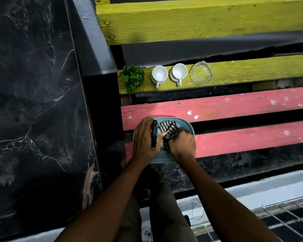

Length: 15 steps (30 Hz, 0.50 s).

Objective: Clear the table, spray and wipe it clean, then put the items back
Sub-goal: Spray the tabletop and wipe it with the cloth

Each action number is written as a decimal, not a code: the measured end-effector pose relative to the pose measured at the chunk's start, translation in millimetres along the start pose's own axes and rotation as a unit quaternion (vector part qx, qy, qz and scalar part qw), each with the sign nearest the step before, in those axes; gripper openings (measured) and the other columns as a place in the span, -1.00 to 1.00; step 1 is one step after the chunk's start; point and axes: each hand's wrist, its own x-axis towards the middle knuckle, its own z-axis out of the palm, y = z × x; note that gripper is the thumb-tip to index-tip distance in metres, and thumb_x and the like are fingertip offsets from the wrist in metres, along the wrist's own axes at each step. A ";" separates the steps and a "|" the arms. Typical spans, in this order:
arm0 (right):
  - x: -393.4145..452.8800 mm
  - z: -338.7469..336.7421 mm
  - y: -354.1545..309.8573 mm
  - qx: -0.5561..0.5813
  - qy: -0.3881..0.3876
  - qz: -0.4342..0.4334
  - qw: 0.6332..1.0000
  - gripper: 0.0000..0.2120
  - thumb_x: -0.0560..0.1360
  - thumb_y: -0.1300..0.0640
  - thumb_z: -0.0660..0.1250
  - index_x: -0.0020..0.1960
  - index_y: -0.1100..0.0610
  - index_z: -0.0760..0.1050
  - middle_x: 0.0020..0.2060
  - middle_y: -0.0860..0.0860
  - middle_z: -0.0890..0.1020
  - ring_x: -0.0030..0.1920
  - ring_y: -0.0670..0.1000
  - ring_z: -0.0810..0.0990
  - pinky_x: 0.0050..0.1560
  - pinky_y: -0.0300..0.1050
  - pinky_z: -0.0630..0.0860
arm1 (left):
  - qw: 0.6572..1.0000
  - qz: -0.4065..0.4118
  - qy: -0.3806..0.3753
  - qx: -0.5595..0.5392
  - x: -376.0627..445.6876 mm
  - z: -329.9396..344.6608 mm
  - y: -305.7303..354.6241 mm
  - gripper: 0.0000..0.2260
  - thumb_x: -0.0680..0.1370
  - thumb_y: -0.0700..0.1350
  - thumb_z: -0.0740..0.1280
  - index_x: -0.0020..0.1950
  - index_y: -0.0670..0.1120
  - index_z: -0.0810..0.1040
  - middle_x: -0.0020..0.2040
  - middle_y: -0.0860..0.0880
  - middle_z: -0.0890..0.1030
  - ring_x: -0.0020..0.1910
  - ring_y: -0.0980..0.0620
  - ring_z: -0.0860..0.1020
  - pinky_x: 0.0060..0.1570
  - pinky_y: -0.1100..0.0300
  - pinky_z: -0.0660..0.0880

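Over the teal basket [185, 124] our left hand [144, 139] grips a black spray bottle [154, 135], our right hand [183, 145] clutches the checkered cloth [170, 129]; two white cups [169, 75] stand empty.

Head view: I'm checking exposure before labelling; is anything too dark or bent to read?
Head view: dim overall; the black marble table is mostly lost in shadow with faint veins, the floor under the bench is murky; the two white ceramic cups read clearly; wide-angle lens slants the yellow wooden planks.
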 end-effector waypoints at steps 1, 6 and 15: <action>1.1 -3.2 -0.6 0.038 0.016 0.020 0.999 -0.70 0.52 0.06 0.33 0.07 0.28 0.59 -0.02 0.27 0.69 0.01 0.27 0.69 0.07 0.10 0.65 | 1.000 -0.004 0.001 0.004 -0.8 0.2 -0.1 -0.62 0.49 -0.05 0.45 0.18 -0.24 0.49 0.12 -0.15 0.54 0.11 -0.19 0.54 0.16 -0.10 0.47; -6.3 0.9 -10.5 0.136 -0.037 -0.033 0.989 -0.71 0.49 0.05 0.26 -0.01 0.24 0.63 -0.17 0.26 0.69 -0.16 0.28 0.68 -0.09 0.10 0.67 | 1.000 -0.002 0.001 0.023 -4.3 -2.0 1.8 -0.62 0.50 0.00 0.40 0.20 -0.22 0.50 0.17 -0.14 0.55 0.21 -0.17 0.53 0.24 -0.06 0.44; 1.7 6.1 -3.1 0.054 -0.042 -0.091 0.994 -0.69 0.47 0.24 0.38 0.21 0.19 0.55 0.13 0.22 0.61 0.03 0.29 0.64 0.08 0.14 0.62 | 0.995 0.034 -0.019 0.090 -8.3 -9.3 -0.3 -0.55 0.42 0.01 0.49 0.21 -0.14 0.49 0.23 -0.08 0.50 0.27 -0.10 0.47 0.21 0.01 0.37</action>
